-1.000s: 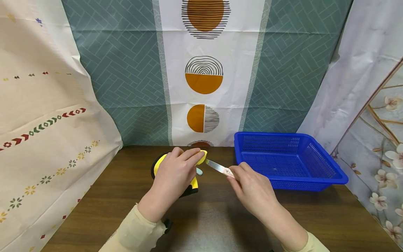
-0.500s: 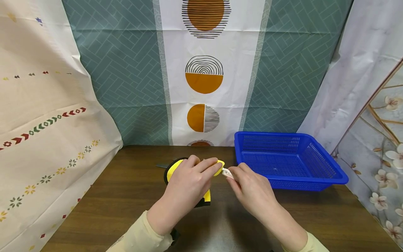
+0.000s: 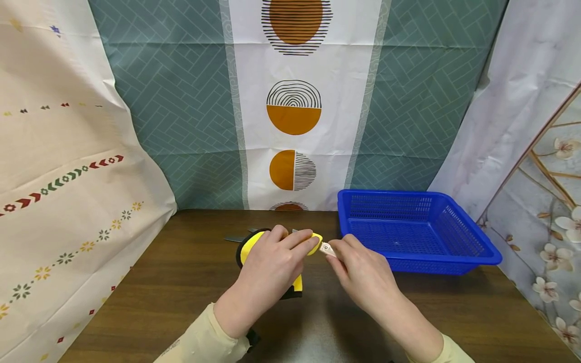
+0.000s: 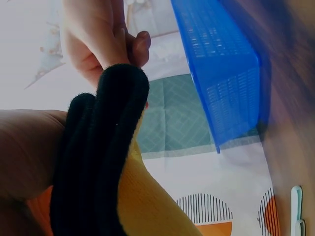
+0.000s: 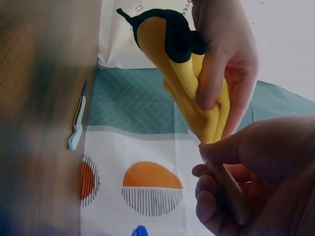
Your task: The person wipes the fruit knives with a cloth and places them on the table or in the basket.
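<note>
My left hand (image 3: 272, 264) pinches a yellow cloth with black edging (image 3: 249, 245) around the blade of a knife (image 3: 327, 249). My right hand (image 3: 368, 275) grips the knife by its pale pinkish handle, right of the cloth. Folds of cloth hide most of the blade, and its end lies close to the handle. In the right wrist view the yellow cloth (image 5: 214, 115) is bunched under the left thumb, and its black edge flares out behind. The left wrist view shows the thick black edging (image 4: 106, 147) beside the left palm.
A blue plastic basket (image 3: 447, 259) stands at the back right of the brown wooden table (image 3: 181, 297). Behind the left hand lies a pale green-handled tool with a dark, narrow blade (image 5: 78, 120), its exact kind unclear. Patterned cloths hang around the table.
My left hand has slid the cloth rightward along the knife to near the handle, covering the blade that was bare. The right hand has stayed nearly still.
</note>
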`<state>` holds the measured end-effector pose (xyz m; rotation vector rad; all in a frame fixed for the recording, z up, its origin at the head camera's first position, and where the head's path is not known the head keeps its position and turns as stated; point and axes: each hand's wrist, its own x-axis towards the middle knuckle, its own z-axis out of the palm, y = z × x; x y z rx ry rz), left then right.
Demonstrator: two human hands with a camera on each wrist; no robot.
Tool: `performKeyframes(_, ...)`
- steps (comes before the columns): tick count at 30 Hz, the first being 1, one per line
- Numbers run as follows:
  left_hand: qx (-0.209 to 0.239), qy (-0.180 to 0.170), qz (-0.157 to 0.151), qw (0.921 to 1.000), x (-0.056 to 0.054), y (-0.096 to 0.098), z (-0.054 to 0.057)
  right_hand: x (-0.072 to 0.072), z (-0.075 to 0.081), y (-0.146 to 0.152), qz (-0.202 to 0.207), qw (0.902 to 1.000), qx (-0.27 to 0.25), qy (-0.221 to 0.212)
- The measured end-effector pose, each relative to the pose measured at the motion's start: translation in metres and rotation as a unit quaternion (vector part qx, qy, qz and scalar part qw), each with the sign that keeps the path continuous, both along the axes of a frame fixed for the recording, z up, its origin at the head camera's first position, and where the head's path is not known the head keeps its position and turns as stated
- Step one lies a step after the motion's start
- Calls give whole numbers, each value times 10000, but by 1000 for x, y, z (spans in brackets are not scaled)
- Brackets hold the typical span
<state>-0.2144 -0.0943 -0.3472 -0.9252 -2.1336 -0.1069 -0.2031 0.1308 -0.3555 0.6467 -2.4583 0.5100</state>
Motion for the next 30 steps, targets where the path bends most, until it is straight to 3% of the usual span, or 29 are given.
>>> performKeyframes(18,223,130,199,9995,-14,-18,2,0,1,0,13,10000,-85,33)
performKeyframes(30,247,-54,421,9988,-19,-28,5,0,1,1,10,10000,-66,69)
